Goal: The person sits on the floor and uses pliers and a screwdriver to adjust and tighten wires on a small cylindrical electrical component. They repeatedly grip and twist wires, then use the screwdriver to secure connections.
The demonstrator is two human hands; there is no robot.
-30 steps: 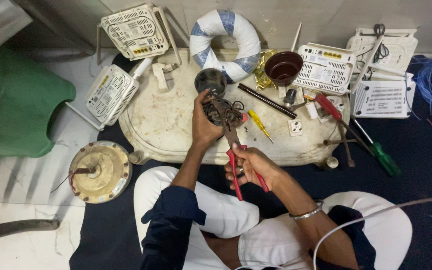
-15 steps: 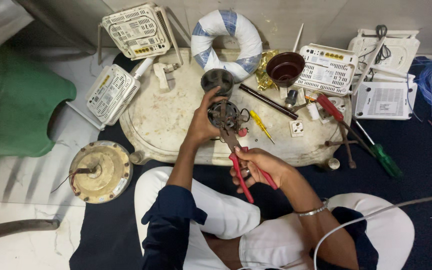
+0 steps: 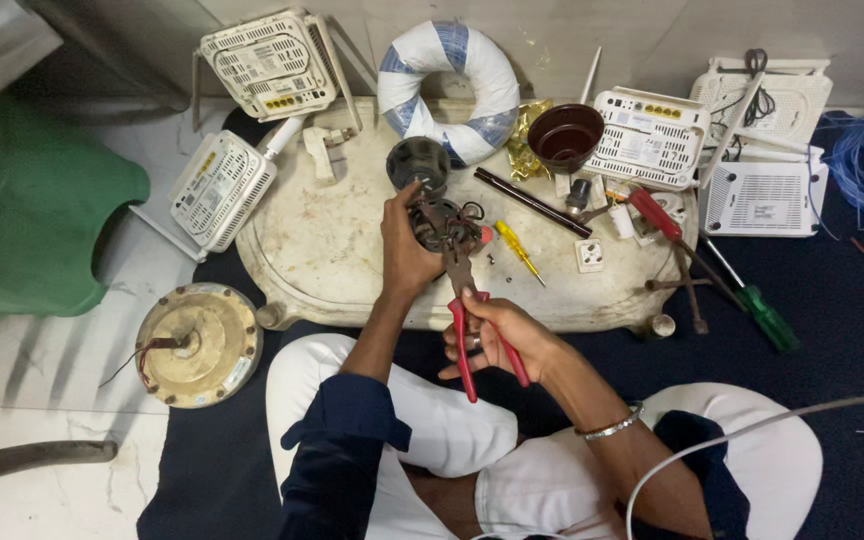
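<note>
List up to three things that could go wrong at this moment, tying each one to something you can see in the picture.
1. The red-handled pliers in the right hand bite close to the left hand; a slip might pinch its fingers.
2. The small wired motor part is held above the board, so it could twist free and drop.
3. Tiny screws lie loose on the white board and might roll off.
</note>
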